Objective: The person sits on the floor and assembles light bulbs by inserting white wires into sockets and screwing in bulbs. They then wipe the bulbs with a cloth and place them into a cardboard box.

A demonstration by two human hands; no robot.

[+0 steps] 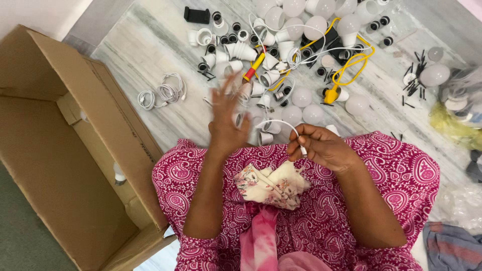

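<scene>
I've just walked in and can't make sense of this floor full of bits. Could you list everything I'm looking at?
Cardboard box: one, brown, open, at left; a bulb lies inside.
Bulb housings: many, white, scattered at top centre.
Bulb domes: many, frosted white, top centre and right.
Yellow cable: one, among the domes.
Coiled white cable: one bundle, beside the box.
Small black parts: many, at right.
Floral cloth: one, cream, on the lap.
White wire: one, looped.
Left hand: raised, blurred, open.
Right hand: pinching the white wire.
</scene>
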